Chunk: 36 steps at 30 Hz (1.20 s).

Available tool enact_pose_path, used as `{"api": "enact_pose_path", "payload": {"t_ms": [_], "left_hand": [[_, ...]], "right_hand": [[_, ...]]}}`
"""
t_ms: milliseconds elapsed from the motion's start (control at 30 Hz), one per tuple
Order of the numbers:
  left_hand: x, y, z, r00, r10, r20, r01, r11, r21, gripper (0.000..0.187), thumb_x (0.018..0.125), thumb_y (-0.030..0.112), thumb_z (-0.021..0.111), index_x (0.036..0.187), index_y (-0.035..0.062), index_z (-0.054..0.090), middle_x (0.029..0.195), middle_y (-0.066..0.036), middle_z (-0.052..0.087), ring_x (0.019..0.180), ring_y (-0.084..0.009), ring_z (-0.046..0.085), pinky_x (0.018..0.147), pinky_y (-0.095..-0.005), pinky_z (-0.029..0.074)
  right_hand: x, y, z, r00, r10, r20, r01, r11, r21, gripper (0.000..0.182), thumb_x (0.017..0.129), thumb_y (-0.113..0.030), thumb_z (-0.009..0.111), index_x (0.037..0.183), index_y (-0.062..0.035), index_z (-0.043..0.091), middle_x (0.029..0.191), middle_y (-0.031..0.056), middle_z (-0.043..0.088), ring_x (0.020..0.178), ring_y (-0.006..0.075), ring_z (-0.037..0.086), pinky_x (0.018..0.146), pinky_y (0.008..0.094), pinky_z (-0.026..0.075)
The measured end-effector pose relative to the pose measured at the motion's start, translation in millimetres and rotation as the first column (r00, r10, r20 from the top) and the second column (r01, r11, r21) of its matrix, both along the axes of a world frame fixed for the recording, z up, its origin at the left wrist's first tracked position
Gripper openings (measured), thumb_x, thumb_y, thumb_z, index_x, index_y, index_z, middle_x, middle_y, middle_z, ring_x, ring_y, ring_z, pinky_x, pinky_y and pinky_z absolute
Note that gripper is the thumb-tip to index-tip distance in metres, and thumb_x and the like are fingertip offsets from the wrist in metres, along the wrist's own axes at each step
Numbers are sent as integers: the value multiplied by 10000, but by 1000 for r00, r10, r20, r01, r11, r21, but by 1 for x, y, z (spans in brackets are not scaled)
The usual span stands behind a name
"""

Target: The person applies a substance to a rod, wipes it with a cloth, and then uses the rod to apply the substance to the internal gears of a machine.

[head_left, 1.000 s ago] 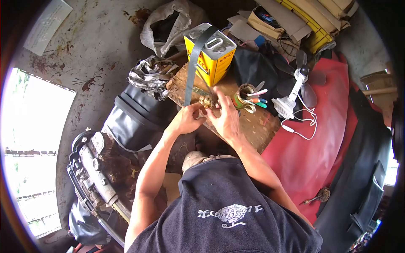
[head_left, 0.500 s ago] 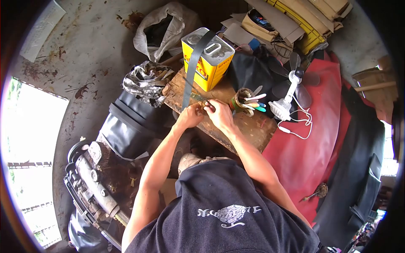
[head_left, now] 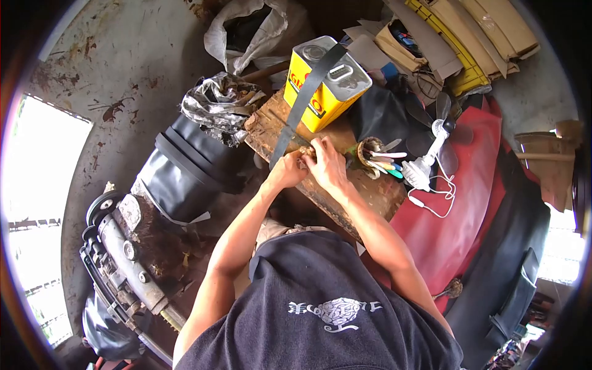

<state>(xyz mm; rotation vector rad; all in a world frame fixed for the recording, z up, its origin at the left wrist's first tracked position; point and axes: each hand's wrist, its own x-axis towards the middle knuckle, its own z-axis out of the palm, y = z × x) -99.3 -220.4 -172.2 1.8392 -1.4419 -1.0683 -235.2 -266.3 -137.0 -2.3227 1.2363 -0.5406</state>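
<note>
I see a worn wooden tabletop (head_left: 345, 185). Yellow oil can (head_left: 327, 83) sits at its far edge, grey strap (head_left: 302, 105) draped over it and down to the near-left edge. Pen cup (head_left: 370, 154) stands just right of the hands. Left hand (head_left: 285, 171) and right hand (head_left: 327, 165) touch, both grips closed on a small brown object (head_left: 305, 153) mid-tabletop; can't identify it.
</note>
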Motion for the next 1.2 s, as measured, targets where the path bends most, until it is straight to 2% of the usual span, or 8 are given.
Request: {"api": "enact_pose_path", "payload": {"t_ms": [367,467,700,800,933,967,1067,1200], "left_hand": [[-6,24,-31,878,179,-443,-152,984,97,248,775,178,657,966,20,646,710,-5,605,580,-107,526,530,-266,430],[-3,50,-41,810,337,-480,-92,881,464,209,835,179,640,974,25,667,723,-3,605,615,-72,520,540,-226,415],[0,70,-23,673,208,-709,-77,974,213,487,887,91,591,1342,43,424,950,-53,638,743,-104,602,654,-220,487],[-4,65,-30,663,192,-724,-152,981,120,497,880,97,608,1341,47,429,982,-62,633,826,-129,622,716,-230,500],[-18,46,-42,803,259,-537,-295,955,21,473,814,174,689,1217,-7,520,981,-78,663,825,-149,648,688,-268,506],[-22,44,-42,889,273,-367,-305,952,-32,427,779,224,709,1110,-11,577,944,-127,667,803,-198,664,689,-300,509],[-35,30,-27,952,305,-12,-303,940,-158,371,760,252,703,1012,-5,613,913,-173,658,776,-275,661,691,-341,508],[-43,26,-22,932,350,-99,-361,923,-132,302,750,254,699,890,-7,637,822,-190,650,766,-311,647,688,-365,505]], "right_hand": [[12,-10,0,991,-99,-92,105,992,65,459,737,-194,721,1079,-55,449,992,186,535,843,377,606,667,449,507],[10,-10,-2,990,-75,-118,82,995,58,463,738,-191,717,1086,-55,445,991,191,531,843,376,605,660,450,506],[-7,2,8,1000,-24,-8,24,999,23,452,730,-256,735,1041,-60,472,963,146,572,844,347,605,660,450,494],[-18,1,1,998,-56,10,56,998,14,458,718,-289,748,1022,-64,490,974,125,581,881,330,597,698,434,477],[-20,0,-6,990,-115,83,88,959,270,440,748,-305,723,1030,-63,487,919,106,589,834,302,582,705,411,464],[-19,5,-4,981,-124,149,91,973,214,426,731,-237,745,989,-17,487,792,83,536,674,210,499,623,349,437],[-19,11,-3,952,-149,269,64,952,301,406,758,-265,733,966,-10,495,787,73,529,665,157,480,602,309,425],[-24,18,32,949,-208,235,108,920,378,356,803,-287,672,964,-8,521,861,153,572,775,321,588,686,401,465]]}}
